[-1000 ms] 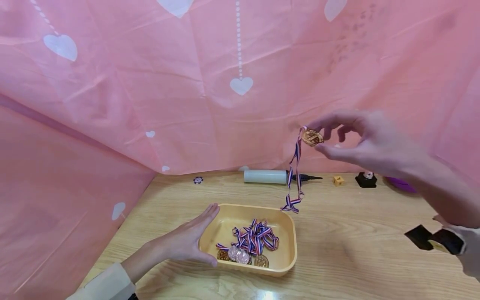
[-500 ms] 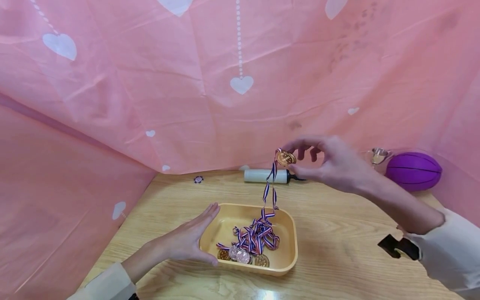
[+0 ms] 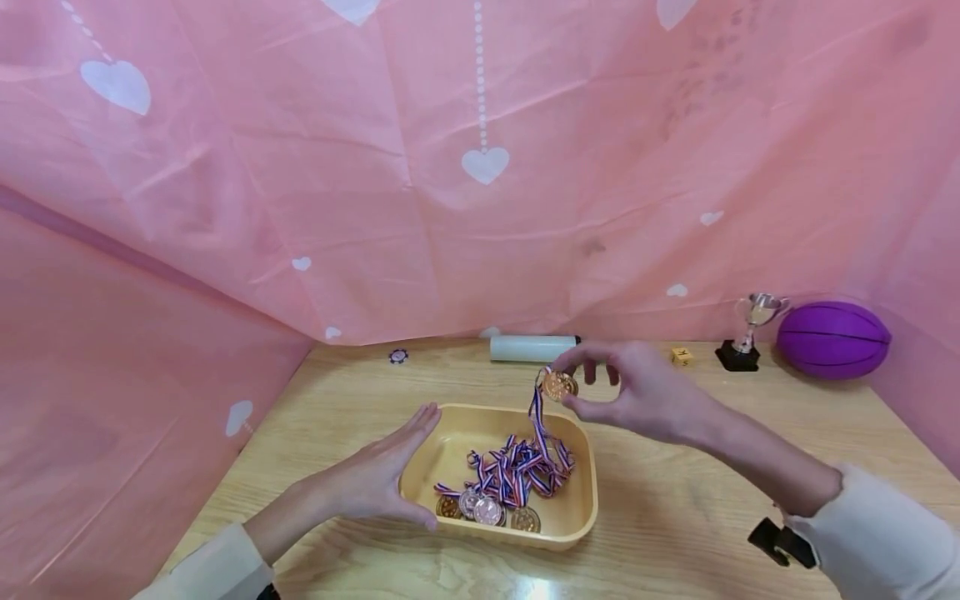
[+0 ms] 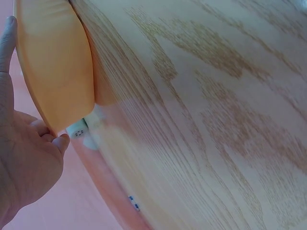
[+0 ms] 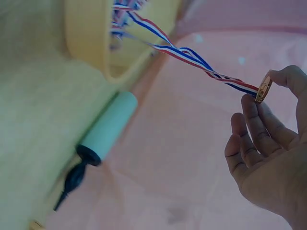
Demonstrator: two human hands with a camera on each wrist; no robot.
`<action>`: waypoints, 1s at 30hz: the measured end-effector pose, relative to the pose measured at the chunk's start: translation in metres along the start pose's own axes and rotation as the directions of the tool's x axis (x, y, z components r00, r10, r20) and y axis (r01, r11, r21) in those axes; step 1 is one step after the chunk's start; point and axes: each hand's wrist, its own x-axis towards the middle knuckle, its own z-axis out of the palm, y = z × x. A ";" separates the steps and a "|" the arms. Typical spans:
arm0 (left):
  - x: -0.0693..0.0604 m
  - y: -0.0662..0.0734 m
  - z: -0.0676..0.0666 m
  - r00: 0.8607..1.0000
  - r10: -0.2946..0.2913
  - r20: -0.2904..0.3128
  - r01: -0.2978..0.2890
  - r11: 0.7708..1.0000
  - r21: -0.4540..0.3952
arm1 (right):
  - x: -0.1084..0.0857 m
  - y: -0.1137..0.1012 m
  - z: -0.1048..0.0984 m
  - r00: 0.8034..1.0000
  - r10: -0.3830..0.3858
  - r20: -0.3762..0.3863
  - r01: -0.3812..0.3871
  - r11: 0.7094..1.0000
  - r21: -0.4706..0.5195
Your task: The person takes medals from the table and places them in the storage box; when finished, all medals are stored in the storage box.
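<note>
Between thumb and fingertips my right hand (image 3: 637,396) pinches a gold medal (image 3: 558,385), just above the far right part of a yellow plastic basin (image 3: 588,500). Its striped ribbon (image 5: 187,57) runs down into the basin, onto a heap of other red, white and blue ribbons (image 3: 517,471). Silver medals (image 3: 487,510) and gold-coloured medals lie along the basin's near side. My left hand (image 3: 382,479) spans the basin's left end, fingers straight at the far corner and thumb along the near rim. In the left wrist view that hand (image 4: 29,158) touches the basin's outer wall (image 4: 57,62).
Behind the basin lies a pale hand pump (image 3: 528,348) with a black nozzle (image 5: 72,177). A poker chip (image 3: 398,356) is to its left. On the right are a yellow letter cube (image 3: 681,357), a small trophy (image 3: 742,342) and a purple ball (image 3: 832,340). Pink cloth (image 3: 420,208) hangs behind.
My right hand has moved left and down with the gold medal, and the ribbon's lower part has settled onto the heap in the basin. The left hand has stayed in place.
</note>
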 end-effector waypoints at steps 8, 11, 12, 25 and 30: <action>0.001 0.000 -0.001 1.000 0.000 -0.002 0.000 1.000 0.010 | -0.020 0.006 0.035 0.992 0.088 0.096 -0.086 0.996 -0.030; 0.001 0.000 -0.001 1.000 0.005 -0.004 -0.005 1.000 0.010 | -0.028 0.008 0.051 0.986 0.102 0.134 -0.093 0.993 -0.073; 0.001 0.000 -0.001 1.000 0.007 -0.003 -0.007 1.000 0.009 | -0.031 0.008 0.057 0.985 0.100 0.140 -0.088 0.992 -0.091; 0.000 -0.001 0.001 1.000 0.011 -0.003 -0.011 1.000 0.001 | -0.057 0.011 0.103 0.991 0.067 0.117 -0.040 0.974 -0.224; 0.000 -0.001 0.000 1.000 0.020 -0.006 -0.020 1.000 0.005 | -0.059 0.011 0.106 0.988 0.089 0.127 -0.059 0.973 -0.224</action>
